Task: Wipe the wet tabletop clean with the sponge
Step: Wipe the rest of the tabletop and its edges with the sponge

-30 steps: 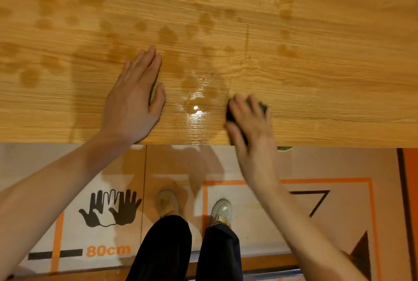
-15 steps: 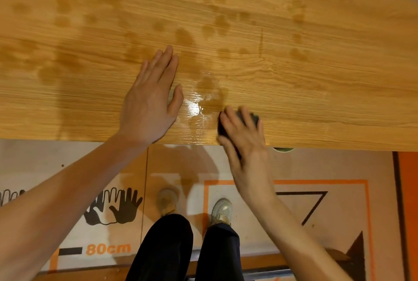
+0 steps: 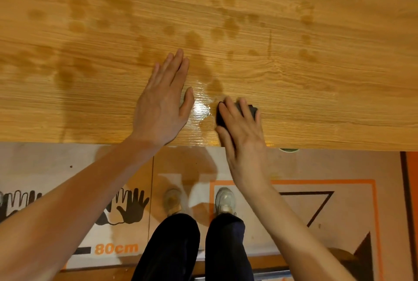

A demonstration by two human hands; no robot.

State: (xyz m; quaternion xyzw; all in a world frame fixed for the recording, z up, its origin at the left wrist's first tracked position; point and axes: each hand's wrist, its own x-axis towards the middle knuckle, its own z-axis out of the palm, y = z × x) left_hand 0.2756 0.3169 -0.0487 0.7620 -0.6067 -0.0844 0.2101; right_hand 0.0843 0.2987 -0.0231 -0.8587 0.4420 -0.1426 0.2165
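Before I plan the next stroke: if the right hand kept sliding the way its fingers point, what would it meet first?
The right hand holds the sponge, fingers pointing away across the tabletop. Straight on lies only bare wood, then probably scattered wet spots. No object seems to block it.

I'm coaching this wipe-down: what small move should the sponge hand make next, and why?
Probably slide the sponge left into the shiny puddle. The right hand holds it just beside that glare, near the tabletop front edge, while the left hand rests flat on the puddle's other side. Darker damp spots farther back can wait.
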